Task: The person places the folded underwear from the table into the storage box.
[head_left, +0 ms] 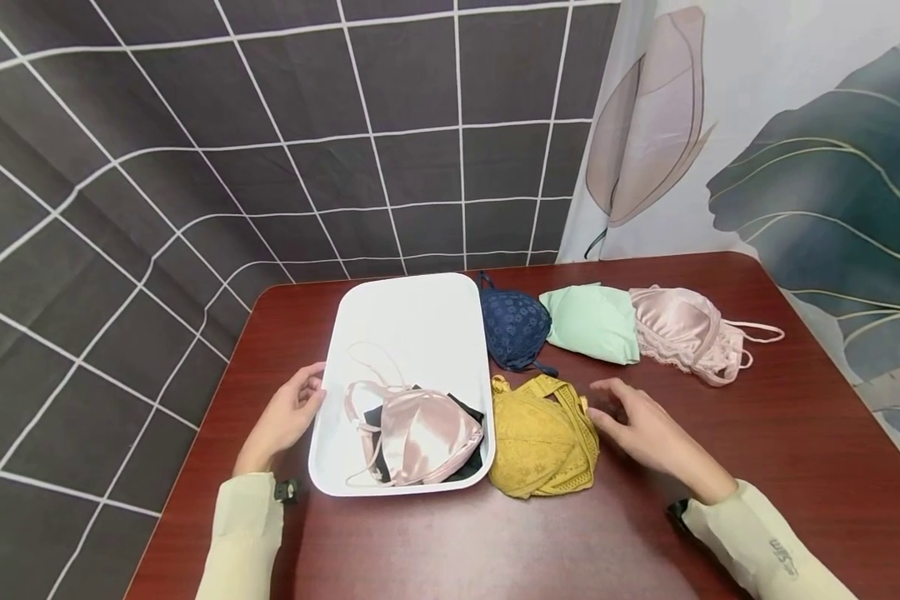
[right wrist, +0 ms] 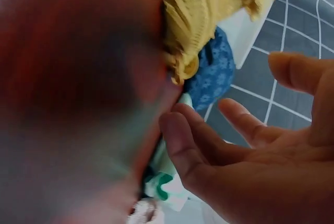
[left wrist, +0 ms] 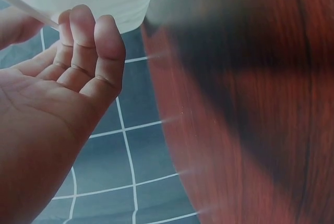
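Cream sleeves (head_left: pixel 765 542) come in at the bottom left and bottom right of the head view, nearest the camera, each with a dark band at its wrist. Between the 2 forearms, a yellow bra (head_left: pixel 536 442) lies folded just right of the frame's centre, against the right edge of a white tray (head_left: pixel 405 321). Across the tray's lower part lies a pink satin bra (head_left: pixel 427 433), its thin straps trailing to the left, on top of a black garment (head_left: pixel 469 468).

At the tray's left rim is the left hand (head_left: pixel 288 417), its fingers loosely bent and released; whether they touch the rim, I cannot tell. Just right of the yellow bra, the right hand (head_left: pixel 648 429) is released too, fingers slightly bent, with a gap between fingertips and fabric in the right wrist view.

Above the yellow bra, 3 items run rightward in a row: a navy bra (head_left: pixel 513 321) beside the tray, a folded mint garment (head_left: pixel 592 323), and a pale pink lace-edged bra (head_left: pixel 678 321).

Everything rests on a reddish-brown table (head_left: pixel 435 550). Dark gridded cloth (head_left: pixel 412 167) fills the upper left; a leaf-patterned curtain (head_left: pixel 750 75) hangs at the upper right.
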A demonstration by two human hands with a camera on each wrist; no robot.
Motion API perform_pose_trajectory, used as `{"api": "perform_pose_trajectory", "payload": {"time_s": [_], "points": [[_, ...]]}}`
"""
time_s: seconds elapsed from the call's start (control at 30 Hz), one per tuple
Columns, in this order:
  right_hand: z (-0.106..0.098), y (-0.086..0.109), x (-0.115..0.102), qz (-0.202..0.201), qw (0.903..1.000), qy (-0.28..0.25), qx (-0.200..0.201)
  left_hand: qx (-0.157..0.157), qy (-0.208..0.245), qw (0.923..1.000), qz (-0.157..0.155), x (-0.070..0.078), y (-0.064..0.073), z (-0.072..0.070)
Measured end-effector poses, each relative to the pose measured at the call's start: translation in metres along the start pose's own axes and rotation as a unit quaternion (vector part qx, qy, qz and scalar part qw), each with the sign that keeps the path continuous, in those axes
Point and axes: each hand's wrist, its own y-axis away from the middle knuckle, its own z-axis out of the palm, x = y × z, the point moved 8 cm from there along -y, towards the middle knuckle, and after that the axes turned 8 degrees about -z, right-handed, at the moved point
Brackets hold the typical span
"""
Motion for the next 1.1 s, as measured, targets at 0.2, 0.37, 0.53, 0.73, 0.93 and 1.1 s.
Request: {"api": "perform_pose_trajectory", "payload": {"time_s": [0.2, 0.37, 0.53, 0.73, 0.93, 1.1], "points": [[0.012, 0.006, -0.002, -0.014, 0.9995, -0.028, -0.006, 0.003, -0.002, 1.0, 0.002, 0.001, 0.002, 0.0], [0.024, 0.006, -0.008, -0.011, 0.9989, -0.044, -0.013, 0.002, 0.0, 1.0, 0.008, 0.002, 0.003, 0.002], [0.038, 0.006, -0.012, -0.009, 0.9974, -0.06, -0.038, 0.002, 0.01, 0.9999, 0.003, 0.0, 0.004, 0.004], [0.044, 0.005, -0.02, -0.016, 0.9962, -0.068, -0.053, 0.002, 0.02, 0.9998, 0.004, 0.001, 0.004, 0.004], [0.041, 0.005, -0.029, -0.045, 0.9969, -0.063, -0.016, 0.005, 0.014, 0.9999, 0.003, 0.0, 0.004, 0.003], [0.036, 0.003, -0.037, -0.077, 0.9933, -0.081, 0.031, 0.007, 0.006, 1.0, 0.001, -0.001, 0.004, 0.002]]}}
